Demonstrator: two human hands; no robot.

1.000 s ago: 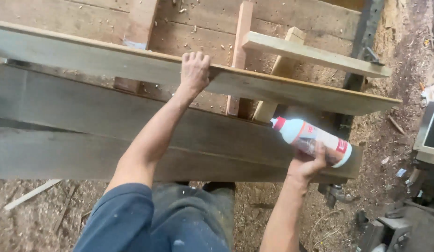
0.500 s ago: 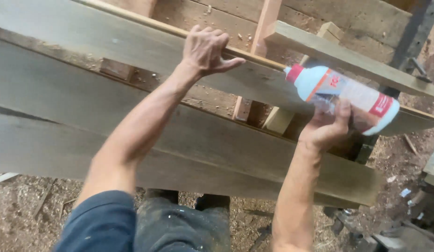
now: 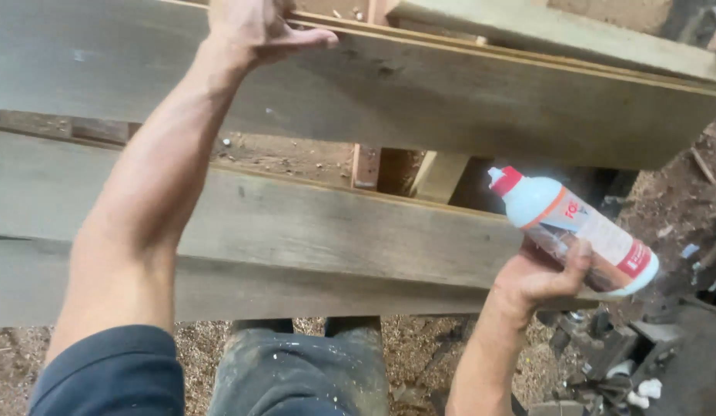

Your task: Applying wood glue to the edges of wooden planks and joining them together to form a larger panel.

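Note:
My left hand (image 3: 258, 29) reaches forward and grips the far edge of a long grey wooden plank (image 3: 466, 92) that stands tilted on its edge. My right hand (image 3: 539, 277) holds a white plastic glue bottle (image 3: 577, 231) with a red cap and a red and white label. The bottle lies slanted, with its cap pointing up and left toward the gap between the planks. A second weathered plank (image 3: 296, 239) lies flat below, close to my body.
A wooden frame with upright posts (image 3: 435, 173) shows in the gap between the planks. Sawdust and wood chips cover the ground (image 3: 419, 347). Dark metal scraps and tools (image 3: 627, 362) lie at the lower right. My legs stand against the near plank.
The view has closed in on the planks. My left hand has kept hold of the upper plank's edge. My right hand raised the glue bottle, then lowered it to the near plank's right end.

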